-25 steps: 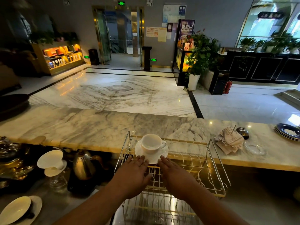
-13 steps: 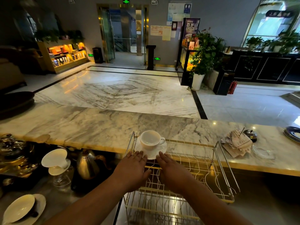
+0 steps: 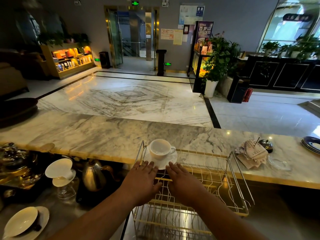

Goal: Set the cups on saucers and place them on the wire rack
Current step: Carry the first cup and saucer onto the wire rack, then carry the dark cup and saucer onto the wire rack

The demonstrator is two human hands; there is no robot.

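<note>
A white cup (image 3: 160, 148) stands upright on a white saucer (image 3: 170, 161) in the far left corner of the gold wire rack (image 3: 230, 184). My left hand (image 3: 142, 182) and my right hand (image 3: 183, 183) lie flat over the rack with fingers stretched out. Their fingertips touch the saucer's near rim, and the thumbs are spread away from it. Another white cup (image 3: 21, 220) lies tilted on a saucer (image 3: 43, 217) at the bottom left on the lower counter.
A marble bar top (image 3: 103, 135) runs behind the rack. On it at the right lie a pile of receipts (image 3: 251, 153), a bell (image 3: 266, 144), a glass dish (image 3: 278, 164) and stacked plates (image 3: 311, 144). A steel kettle (image 3: 93, 175) and a white dripper (image 3: 59, 168) stand left of the rack.
Both hands have slid a little forward with the saucer toward the rack's far left corner. The view has shifted slightly to the left.
</note>
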